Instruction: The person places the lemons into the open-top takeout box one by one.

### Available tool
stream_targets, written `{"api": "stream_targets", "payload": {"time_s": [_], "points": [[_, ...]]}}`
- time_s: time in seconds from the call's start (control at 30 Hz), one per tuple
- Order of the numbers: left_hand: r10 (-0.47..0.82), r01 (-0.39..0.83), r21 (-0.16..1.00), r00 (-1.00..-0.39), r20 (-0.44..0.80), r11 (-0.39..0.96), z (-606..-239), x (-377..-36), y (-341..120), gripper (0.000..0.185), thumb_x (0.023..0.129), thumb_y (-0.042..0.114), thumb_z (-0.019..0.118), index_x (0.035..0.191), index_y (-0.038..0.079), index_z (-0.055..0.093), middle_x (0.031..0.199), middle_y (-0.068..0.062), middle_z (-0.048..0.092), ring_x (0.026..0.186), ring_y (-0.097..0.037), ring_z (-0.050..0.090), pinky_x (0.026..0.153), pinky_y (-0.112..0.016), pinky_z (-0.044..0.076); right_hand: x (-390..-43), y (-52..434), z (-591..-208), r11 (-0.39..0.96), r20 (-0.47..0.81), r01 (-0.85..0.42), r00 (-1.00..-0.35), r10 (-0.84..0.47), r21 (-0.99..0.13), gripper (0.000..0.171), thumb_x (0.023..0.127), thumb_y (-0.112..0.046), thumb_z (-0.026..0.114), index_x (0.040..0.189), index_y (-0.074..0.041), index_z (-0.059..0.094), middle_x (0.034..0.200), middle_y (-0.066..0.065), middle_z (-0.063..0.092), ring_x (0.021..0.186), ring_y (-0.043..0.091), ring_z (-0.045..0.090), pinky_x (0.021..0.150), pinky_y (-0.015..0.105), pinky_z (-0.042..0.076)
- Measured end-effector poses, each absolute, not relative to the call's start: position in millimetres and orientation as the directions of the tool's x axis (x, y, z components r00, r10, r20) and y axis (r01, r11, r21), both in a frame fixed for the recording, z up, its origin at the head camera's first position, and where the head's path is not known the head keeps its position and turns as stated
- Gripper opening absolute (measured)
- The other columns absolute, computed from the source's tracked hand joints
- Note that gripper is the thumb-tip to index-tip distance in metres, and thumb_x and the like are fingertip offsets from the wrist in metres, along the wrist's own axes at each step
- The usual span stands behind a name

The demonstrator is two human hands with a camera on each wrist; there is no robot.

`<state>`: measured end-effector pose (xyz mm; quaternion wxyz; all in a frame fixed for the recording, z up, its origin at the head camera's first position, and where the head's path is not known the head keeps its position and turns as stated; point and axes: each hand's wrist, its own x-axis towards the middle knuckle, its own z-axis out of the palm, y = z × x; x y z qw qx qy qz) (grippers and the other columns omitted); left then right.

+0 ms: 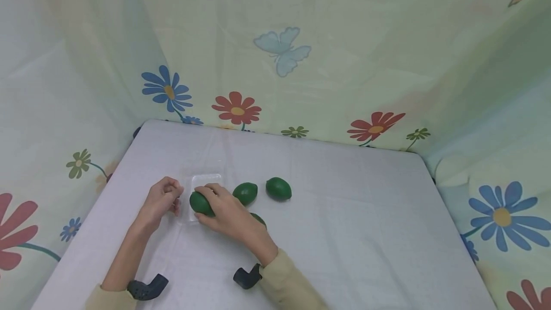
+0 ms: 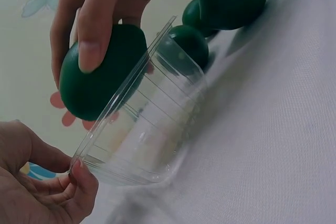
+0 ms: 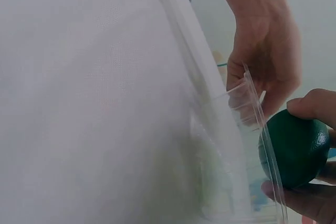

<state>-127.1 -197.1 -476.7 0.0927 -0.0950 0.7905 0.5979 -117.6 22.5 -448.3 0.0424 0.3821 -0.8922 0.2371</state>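
My right hand (image 1: 230,216) grips a green lime (image 1: 199,203) between thumb and fingers, over the clear plastic container (image 1: 206,177). In the left wrist view the lime's lower side overlaps the container's rim. My left hand (image 1: 159,201) pinches the container's near rim corner between thumb and fingers, as the left wrist view shows. The container's clear wall (image 2: 152,135) stands on the white cloth, with no fruit seen inside. Two more limes, one nearer (image 1: 245,193) and one farther (image 1: 279,189), lie right of it. Another lime (image 1: 259,219) is partly hidden behind my right hand.
A white cloth (image 1: 366,224) covers the table. Flower-printed curtains (image 1: 327,85) hang along its back and both sides. A dark wrist-worn device (image 1: 148,287) sits at my left cuff, and another (image 1: 247,276) at my right.
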Motion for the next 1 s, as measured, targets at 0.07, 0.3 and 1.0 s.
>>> {"api": "stream_targets", "payload": {"time_s": [0.07,0.3,1.0], "points": [[-0.043,-0.262,0.926,-0.965,-0.260,0.270,-476.2,-126.9,-196.8,0.022,0.106,0.012,0.052,0.120,-0.004,0.046,0.079,-0.001,0.055,0.061,-0.011,0.055,0.053,-0.026,0.053,-118.8,19.4,-450.5,0.596,0.251,-0.698,-0.707,-0.661,-0.397,0.052,0.097,-0.031,0.073,0.142,-0.012,0.055,0.135,0.007,0.060,0.113,0.014,0.065,0.095,0.020,0.054],[-0.047,-0.258,0.925,-0.966,-0.255,0.281,-473.8,-125.3,-196.4,0.024,0.105,0.012,0.053,0.121,-0.005,0.046,0.077,-0.001,0.055,0.060,-0.011,0.056,0.054,-0.026,0.053,-122.5,10.3,-457.7,0.607,0.181,-0.677,-0.716,-0.675,-0.416,0.052,0.098,-0.030,0.071,0.143,-0.011,0.055,0.135,0.007,0.062,0.112,0.012,0.065,0.092,0.016,0.053],[-0.028,-0.239,0.927,-0.970,-0.242,0.287,-475.4,-126.0,-195.9,0.025,0.105,0.012,0.052,0.122,-0.006,0.046,0.082,-0.005,0.058,0.062,-0.011,0.056,0.054,-0.026,0.053,-126.3,3.6,-464.1,0.626,0.035,-0.695,-0.679,-0.733,-0.353,0.048,0.104,-0.032,0.061,0.147,-0.013,0.054,0.143,0.005,0.062,0.124,0.014,0.064,0.097,0.023,0.055]]}}
